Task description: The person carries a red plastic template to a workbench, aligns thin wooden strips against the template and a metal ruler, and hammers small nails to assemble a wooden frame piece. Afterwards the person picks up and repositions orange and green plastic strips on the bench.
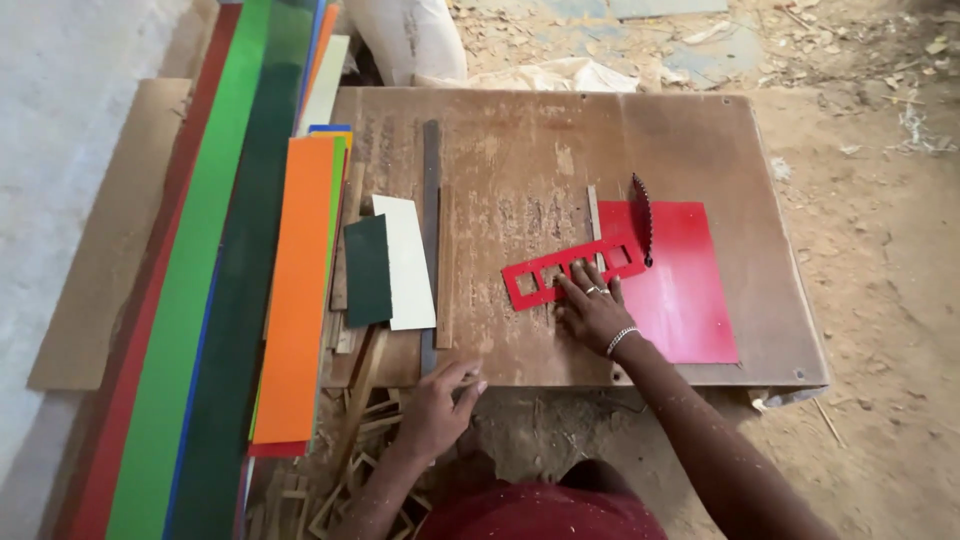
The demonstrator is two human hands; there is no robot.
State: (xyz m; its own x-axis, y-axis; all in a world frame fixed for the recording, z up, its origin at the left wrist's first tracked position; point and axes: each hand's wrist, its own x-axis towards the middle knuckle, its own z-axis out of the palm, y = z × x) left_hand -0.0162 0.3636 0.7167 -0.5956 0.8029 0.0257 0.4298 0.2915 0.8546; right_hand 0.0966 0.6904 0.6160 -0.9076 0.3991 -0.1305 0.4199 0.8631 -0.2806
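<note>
My right hand (592, 312) presses flat on a red strip with several square cut-outs (570, 270), which lies on the brown wooden table top (520, 170). The strip's right end reaches a circular saw blade (642, 218) that sticks up through the table. A red sheet (685, 290) lies beside the blade, under my right wrist. My left hand (437, 408) rests on the table's near edge, fingers curled loosely, holding nothing. A long metal ruler (431, 200) runs along the table just above it.
A dark green piece (367, 270) and a cream piece (408, 262) lie left of the ruler. Long orange (298, 290), green and red sheets are stacked at the left. Wood offcuts (350, 470) litter the ground below. Sandy floor lies to the right.
</note>
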